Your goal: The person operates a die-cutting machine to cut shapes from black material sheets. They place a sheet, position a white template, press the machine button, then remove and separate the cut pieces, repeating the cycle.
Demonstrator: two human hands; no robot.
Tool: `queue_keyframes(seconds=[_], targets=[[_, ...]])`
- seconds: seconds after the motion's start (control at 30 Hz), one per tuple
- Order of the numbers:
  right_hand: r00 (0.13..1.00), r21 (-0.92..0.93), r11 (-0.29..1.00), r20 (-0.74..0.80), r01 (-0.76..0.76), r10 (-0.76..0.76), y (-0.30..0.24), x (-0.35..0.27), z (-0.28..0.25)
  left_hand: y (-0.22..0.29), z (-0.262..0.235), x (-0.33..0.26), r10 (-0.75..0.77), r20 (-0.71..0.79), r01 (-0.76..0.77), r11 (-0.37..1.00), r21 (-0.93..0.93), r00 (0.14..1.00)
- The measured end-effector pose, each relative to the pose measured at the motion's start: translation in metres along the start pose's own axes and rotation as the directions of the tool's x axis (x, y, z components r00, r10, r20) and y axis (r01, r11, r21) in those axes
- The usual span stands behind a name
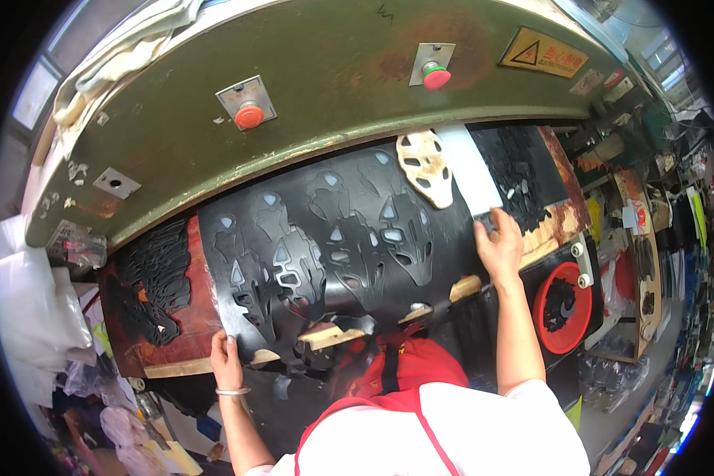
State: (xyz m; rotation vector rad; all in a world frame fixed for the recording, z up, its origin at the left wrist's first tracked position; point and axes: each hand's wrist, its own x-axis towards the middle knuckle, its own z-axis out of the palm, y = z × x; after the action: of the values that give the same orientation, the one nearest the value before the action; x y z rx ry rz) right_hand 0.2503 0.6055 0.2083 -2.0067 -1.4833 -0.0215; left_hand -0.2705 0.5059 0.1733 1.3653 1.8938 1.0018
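Note:
A large black sheet (357,186) with several cut-out shapes and openings lies across the work surface in front of me. At its near left corner, my left hand (226,363) is closed on the sheet's edge, thumb and fingers together, a bangle on the wrist. My right hand (501,244) is by the sheet's right side, its thumb and forefinger apart; whether it touches the sheet I cannot tell. Farther in, a cream-coloured shaped plate (427,163) with oval holes rests on the sheet near its far right edge. Beside it lies a white board (470,170).
A green machine beam (333,83) with red push buttons (249,117) runs along the far side. Black cut pieces lie in piles at left (155,274) and right (523,174) on the reddish board (202,317). A red basin (562,337) with black scraps stands at right.

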Motion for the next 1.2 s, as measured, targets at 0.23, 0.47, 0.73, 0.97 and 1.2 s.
queue_keyframes(seconds=[0.23,0.47,0.73,0.97,1.2], targets=[[0.913,-0.081,0.967,0.357,0.243,-0.200,-0.034,0.028,0.040,0.064,0.011,-0.010,0.220,-0.159,-0.108,0.848,0.519,0.962],[0.909,0.320,0.947,0.387,0.026,-0.155,-0.009,-0.006,0.013,0.105,0.098,-0.022,-0.005,0.104,-0.065,0.745,0.664,0.995],[0.962,0.740,0.651,0.267,-0.167,-0.056,0.050,0.010,-0.059,0.095,0.097,-0.039,-0.039,0.140,-0.085,0.628,0.774,0.989],[0.772,0.646,-0.654,0.619,-0.394,0.147,0.118,-0.042,-0.138,0.130,0.102,-0.018,-0.164,0.154,-0.033,0.571,0.820,0.974],[0.713,0.548,-0.723,0.693,-0.421,0.111,0.153,-0.064,-0.128,0.225,0.232,-0.025,0.542,0.482,-0.710,0.640,0.294,0.689]])
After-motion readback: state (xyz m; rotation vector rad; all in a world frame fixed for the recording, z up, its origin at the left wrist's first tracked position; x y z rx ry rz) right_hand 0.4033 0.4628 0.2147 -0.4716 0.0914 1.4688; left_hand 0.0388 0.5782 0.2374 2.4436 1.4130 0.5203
